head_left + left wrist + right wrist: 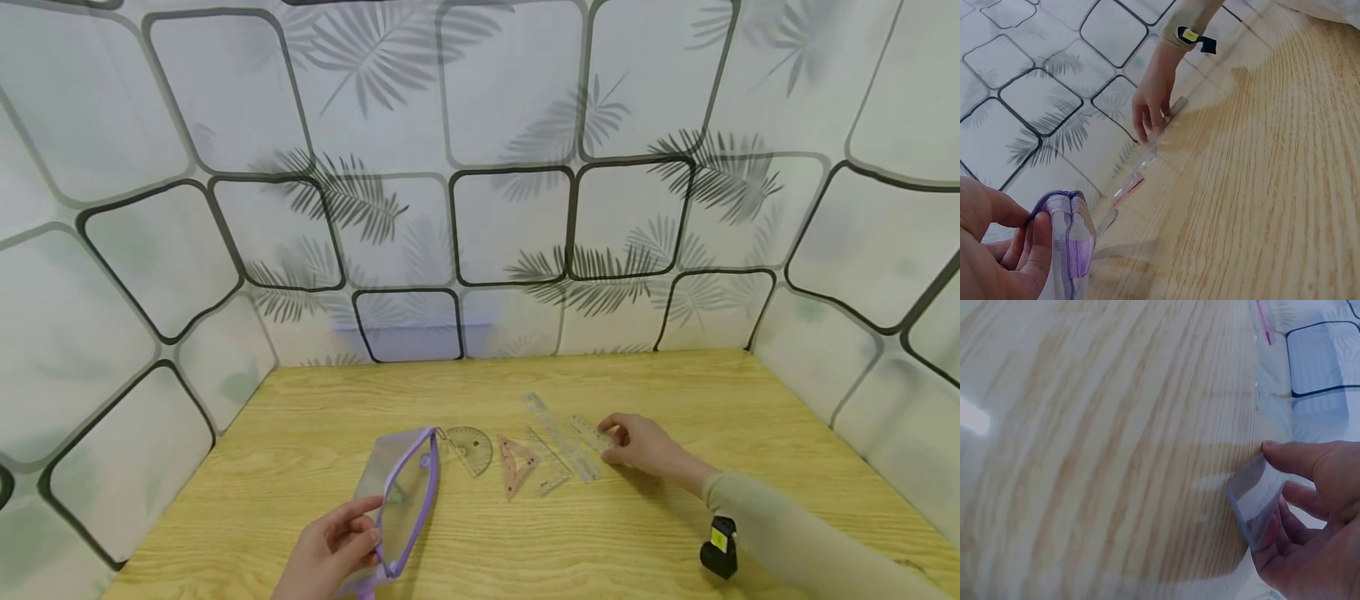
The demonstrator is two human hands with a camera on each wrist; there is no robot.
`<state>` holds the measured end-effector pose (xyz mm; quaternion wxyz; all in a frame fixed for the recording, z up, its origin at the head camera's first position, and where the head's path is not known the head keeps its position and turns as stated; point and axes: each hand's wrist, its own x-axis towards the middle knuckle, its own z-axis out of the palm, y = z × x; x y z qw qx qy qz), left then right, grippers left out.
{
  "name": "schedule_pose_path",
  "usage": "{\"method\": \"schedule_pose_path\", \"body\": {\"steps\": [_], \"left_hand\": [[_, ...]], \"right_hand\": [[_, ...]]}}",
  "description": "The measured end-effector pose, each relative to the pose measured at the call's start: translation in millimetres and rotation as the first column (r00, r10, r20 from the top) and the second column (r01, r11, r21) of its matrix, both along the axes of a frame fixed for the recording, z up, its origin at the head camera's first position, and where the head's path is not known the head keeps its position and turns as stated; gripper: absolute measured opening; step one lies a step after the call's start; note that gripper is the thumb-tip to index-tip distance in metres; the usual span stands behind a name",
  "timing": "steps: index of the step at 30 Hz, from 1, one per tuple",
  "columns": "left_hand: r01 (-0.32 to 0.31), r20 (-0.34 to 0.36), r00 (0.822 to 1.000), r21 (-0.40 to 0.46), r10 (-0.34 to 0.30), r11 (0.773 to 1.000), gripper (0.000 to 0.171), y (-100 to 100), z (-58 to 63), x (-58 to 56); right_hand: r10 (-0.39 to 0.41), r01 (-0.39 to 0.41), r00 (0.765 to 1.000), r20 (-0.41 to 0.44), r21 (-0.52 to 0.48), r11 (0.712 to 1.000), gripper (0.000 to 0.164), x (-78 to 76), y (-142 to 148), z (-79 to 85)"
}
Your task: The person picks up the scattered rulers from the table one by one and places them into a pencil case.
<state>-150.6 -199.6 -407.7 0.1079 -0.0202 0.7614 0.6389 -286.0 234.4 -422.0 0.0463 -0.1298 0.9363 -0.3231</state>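
In my left hand (pixel 330 546) is the purple rim of a see-through zip pouch (pixel 372 467); thumb and fingers pinch its near side and the mouth gapes toward the right. A small greenish item shows through the pouch wall. At the right, my right hand (pixel 641 442) pinches a short clear ruler (pixel 1259 497) between thumb and fingers, close to the tabletop. Beside it lies a longer clear ruler (pixel 561 437). Further left are a clear set square (pixel 553 473), a pinkish set square (pixel 508 467) and a clear protractor (pixel 471 450) near the pouch's mouth.
The wood-grain table (pixel 600 550) carries all of these. Patterned cloth (pixel 510 225) with leaf prints and dark outlines rises behind the table and along both sides. A black strap with a yellow label (pixel 720 546) hangs at my right sleeve.
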Motion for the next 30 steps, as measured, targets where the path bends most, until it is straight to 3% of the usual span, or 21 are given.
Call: {"method": "schedule_pose_path", "body": {"steps": [5, 18, 23, 30], "left_hand": [[-0.012, 0.013, 1.0, -0.003, 0.012, 1.0, 0.057, 1, 0.6, 1.3], [-0.014, 0.006, 1.0, -0.006, 0.014, 1.0, 0.056, 2, 2.1, 1.8], [-0.017, 0.007, 1.0, -0.013, 0.017, 1.0, 0.056, 2, 2.9, 2.3], [-0.023, -0.007, 1.0, -0.006, 0.023, 1.0, 0.057, 1, 0.6, 0.6]], "right_hand": [[0.0, -0.001, 1.0, 0.005, 0.026, 1.0, 0.039, -2.4, 0, -0.4], [0.12, -0.117, 0.992, -0.024, 0.1, 0.988, 0.029, -4.6, 7, 10.6], [0.148, -0.147, 0.989, -0.023, 0.068, 0.987, 0.032, -4.6, 7, 14.6], [0.136, -0.136, 0.989, 0.053, -0.014, 0.991, 0.03, -4.2, 6, 20.4]]}}
